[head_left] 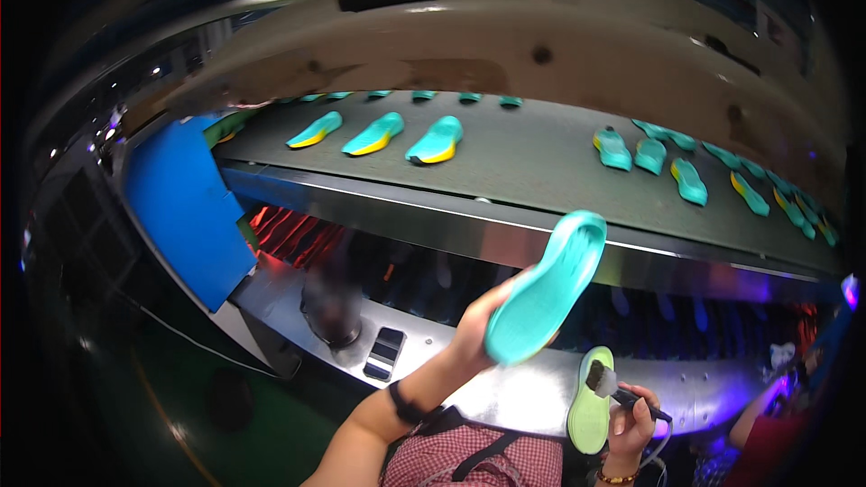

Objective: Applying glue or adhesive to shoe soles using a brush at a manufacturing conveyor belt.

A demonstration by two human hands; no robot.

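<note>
A teal shoe sole (pixel 546 293) with a raised rim is gripped by my left hand (pixel 474 329), tilted above the metal ledge. My right hand (pixel 634 424) is closed around a brush (pixel 622 392) with dark bristles and a black handle; a thin pale cable or hose hangs by the wrist. Under the bristles is a light green sole (pixel 588 410), beside my right fingers. I cannot tell whether that hand also steadies it or whether the bristles touch it.
Teal-and-yellow soles (pixel 437 140) lie in rows on the upper conveyor belt (pixel 532 158). Below it, dim soles sit on a lower level with a red glow. A dark pot (pixel 329 311) and a black-and-white object (pixel 385 353) stand on the metal ledge (pixel 505 397). Another person (pixel 767 442) is at right.
</note>
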